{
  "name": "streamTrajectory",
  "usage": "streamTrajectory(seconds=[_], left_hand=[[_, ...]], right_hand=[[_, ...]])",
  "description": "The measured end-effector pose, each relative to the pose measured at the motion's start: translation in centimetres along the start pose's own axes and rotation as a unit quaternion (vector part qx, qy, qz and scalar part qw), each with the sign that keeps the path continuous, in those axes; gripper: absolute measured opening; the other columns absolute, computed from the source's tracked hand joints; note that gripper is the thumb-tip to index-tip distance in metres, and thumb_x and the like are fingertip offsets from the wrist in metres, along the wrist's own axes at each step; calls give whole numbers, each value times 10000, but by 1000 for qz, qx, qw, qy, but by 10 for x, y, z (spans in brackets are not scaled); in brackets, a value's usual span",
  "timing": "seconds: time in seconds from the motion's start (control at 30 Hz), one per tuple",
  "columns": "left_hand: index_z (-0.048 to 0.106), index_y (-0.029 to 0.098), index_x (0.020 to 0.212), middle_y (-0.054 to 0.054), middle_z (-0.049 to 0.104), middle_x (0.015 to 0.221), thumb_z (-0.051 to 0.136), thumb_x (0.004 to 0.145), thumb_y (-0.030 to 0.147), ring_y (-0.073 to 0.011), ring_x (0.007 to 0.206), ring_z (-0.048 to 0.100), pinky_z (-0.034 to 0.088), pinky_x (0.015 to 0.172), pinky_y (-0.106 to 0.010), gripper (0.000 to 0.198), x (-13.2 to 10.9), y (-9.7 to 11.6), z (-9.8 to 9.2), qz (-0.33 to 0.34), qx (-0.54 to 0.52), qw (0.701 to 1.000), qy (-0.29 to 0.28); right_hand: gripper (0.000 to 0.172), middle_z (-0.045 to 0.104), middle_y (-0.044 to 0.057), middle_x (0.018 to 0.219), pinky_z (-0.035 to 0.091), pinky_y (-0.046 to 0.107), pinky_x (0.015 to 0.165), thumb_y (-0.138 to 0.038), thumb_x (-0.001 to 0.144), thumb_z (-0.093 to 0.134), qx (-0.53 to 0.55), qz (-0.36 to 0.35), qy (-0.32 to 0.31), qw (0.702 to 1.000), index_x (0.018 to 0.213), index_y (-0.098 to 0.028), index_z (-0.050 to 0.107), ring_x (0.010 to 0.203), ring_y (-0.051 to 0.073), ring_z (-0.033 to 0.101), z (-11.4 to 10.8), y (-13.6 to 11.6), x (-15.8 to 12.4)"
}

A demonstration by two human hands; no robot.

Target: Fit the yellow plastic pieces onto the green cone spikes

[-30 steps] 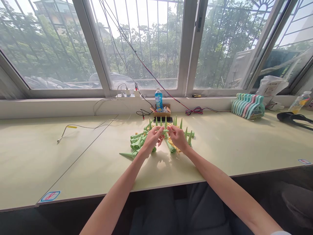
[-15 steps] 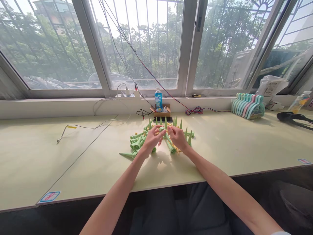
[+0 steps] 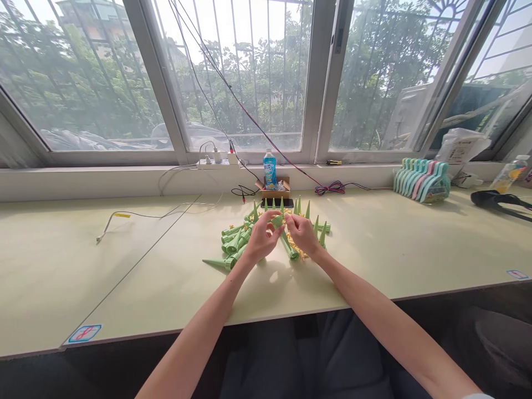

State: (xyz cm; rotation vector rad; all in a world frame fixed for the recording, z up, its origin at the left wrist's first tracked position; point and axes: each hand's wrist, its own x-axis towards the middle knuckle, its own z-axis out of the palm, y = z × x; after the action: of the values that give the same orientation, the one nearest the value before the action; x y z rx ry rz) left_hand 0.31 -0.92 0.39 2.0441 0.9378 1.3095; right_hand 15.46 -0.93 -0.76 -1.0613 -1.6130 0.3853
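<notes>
Head view is showing two bare hands above a flat, pale yellow-green table (image 3: 166,277). The left hand (image 3: 262,238) is holding a small light-green plastic piece (image 3: 276,221), with the thumb and first finger curving around it. That piece is sitting up off the table, between the two hands. The right hand (image 3: 303,234) is hovering just right of it, and its fingers are curling in and pressing together; I cannot tell whether they are pinching anything. Below the hands, a long light-green plastic tube (image 3: 291,250) is lying down, its round end pointing near. Thin yellow bits (image 3: 296,244) are lying beside it. On the left, a pile of light-green plastic cones (image 3: 233,244) is lying on the table. On the far side, pointy light-green spikes (image 3: 281,206) are standing upright. Just past them, a flat black slab (image 3: 269,203) is lying in front of a small brown cardboard box (image 3: 272,194), and a blue-labelled plastic bottle (image 3: 270,170) is standing in or behind the box.
</notes>
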Motion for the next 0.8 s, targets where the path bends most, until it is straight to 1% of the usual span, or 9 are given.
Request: streamTrajectory(seconds=[0.13,0.23,0.37,0.4,0.47,0.57,0.67,0.73,0.8], left_hand=[[555,217,1145,-88,558,1103,613,854,357,-69,618,563,457,459,-168,327,0,-2,1,44,27,999,8],[543,216,1145,-97,555,1128,612,858,383,-69,611,571,458,442,-169,339,0,0,1,52,32,998,16],[509,222,1185,-113,544,1192,600,858,463,-70,600,585,467,448,-184,416,0,7,0,9,9,1000,23],[502,224,1193,-110,553,1179,567,874,491,-70,590,584,462,444,-184,421,0,9,-1,-9,-3,1000,25],[502,212,1166,-94,597,1077,491,901,545,-70,555,570,435,422,-179,425,1,12,-2,-48,-29,998,36],[535,175,979,-46,620,814,410,907,617,-79,484,532,376,377,-177,465,2,12,-4,-99,-61,992,52],[553,154,721,-28,559,605,340,902,668,-95,423,490,329,350,-199,585,3,10,-4,-133,-85,987,40],[549,149,591,-37,535,532,313,898,683,-97,394,465,317,354,-213,660,3,9,-4,-156,-99,983,18],[554,146,532,-53,549,515,308,893,691,-97,385,457,320,366,-221,698,3,9,-4,-177,-113,978,-4]], right_hand=[[470,287,-54,526,223,269,504,-475,961,392,13,5,-5,1000,588,-211,278,506,99,264,1,1,0],[466,296,-52,537,228,268,505,-475,962,393,22,-2,-2,1000,593,-210,286,509,100,271,1,1,0],[466,299,-50,541,235,269,503,-484,964,394,31,-6,15,999,601,-212,289,509,103,274,2,1,-1],[466,307,-48,543,240,268,502,-490,964,395,34,-6,18,999,603,-213,294,509,104,280,2,1,-1],[464,335,-43,550,251,268,498,-505,963,394,41,-4,20,999,611,-213,316,507,106,296,2,1,-1],[455,374,-38,558,265,265,488,-527,958,397,53,1,19,998,631,-213,357,494,105,319,1,3,-1],[445,387,-38,563,281,259,483,-537,953,408,68,-2,18,998,649,-212,381,486,103,345,0,3,-2],[435,409,-35,577,299,254,489,-536,952,414,74,-5,13,997,665,-209,409,489,103,371,0,2,-2],[425,445,-26,602,319,251,500,-533,952,418,74,-9,4,997,684,-205,448,501,105,398,0,1,-2]])
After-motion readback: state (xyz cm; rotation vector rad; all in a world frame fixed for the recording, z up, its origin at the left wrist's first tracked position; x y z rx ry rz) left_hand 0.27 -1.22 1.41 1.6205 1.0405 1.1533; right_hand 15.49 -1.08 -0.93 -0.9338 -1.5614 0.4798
